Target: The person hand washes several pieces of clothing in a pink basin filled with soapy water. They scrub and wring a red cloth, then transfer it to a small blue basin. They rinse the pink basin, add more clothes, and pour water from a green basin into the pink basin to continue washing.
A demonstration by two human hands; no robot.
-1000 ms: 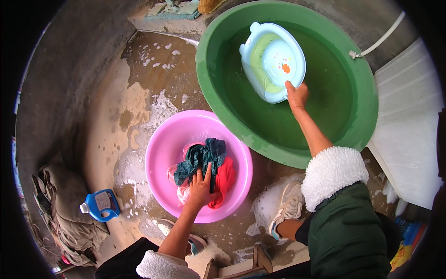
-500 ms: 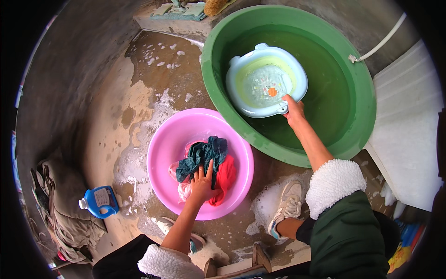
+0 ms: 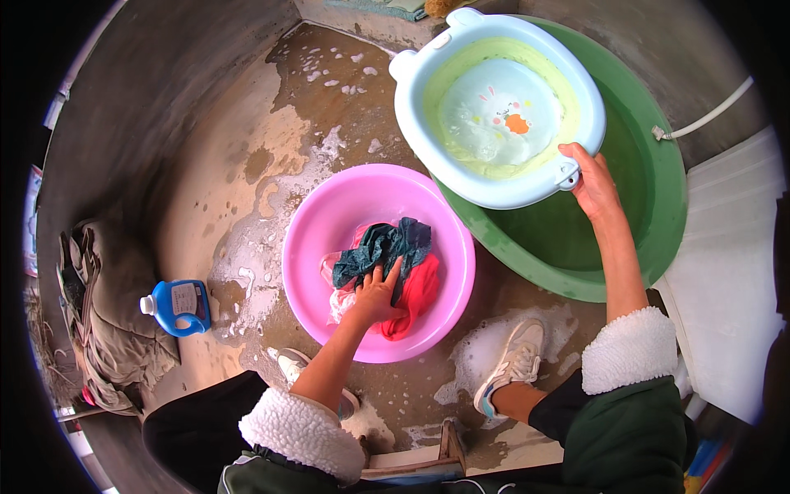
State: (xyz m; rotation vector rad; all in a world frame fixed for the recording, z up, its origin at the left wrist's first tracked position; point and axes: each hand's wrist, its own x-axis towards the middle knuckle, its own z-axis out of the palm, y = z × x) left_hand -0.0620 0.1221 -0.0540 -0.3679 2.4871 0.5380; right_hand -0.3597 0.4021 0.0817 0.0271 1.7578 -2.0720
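Note:
With its fingers wrapped round the near right rim, my right hand (image 3: 594,183) holds a light-blue baby-style basin (image 3: 494,185) with a pale green inner wall. Some water lies in it over an orange print. The basin is up above the big green tub (image 3: 559,284), which has water in it. My left hand (image 3: 380,298) rests with spread fingers on wet clothes in the pink basin (image 3: 306,272). Those clothes are a dark teal patterned cloth (image 3: 407,239), a red cloth (image 3: 421,290) and a pale pink one (image 3: 340,303).
A blue detergent jug (image 3: 179,308) stands on the wet, sudsy floor at left, beside a heap of brown-grey clothing (image 3: 123,305). A white hose (image 3: 712,115) hangs over the tub's right side. Below is a small wooden stool (image 3: 420,463) between my shoes.
My right hand has raised the light-blue basin from inside the green tub, up and to the right. The left hand stays on the clothes; the whole view has shifted slightly.

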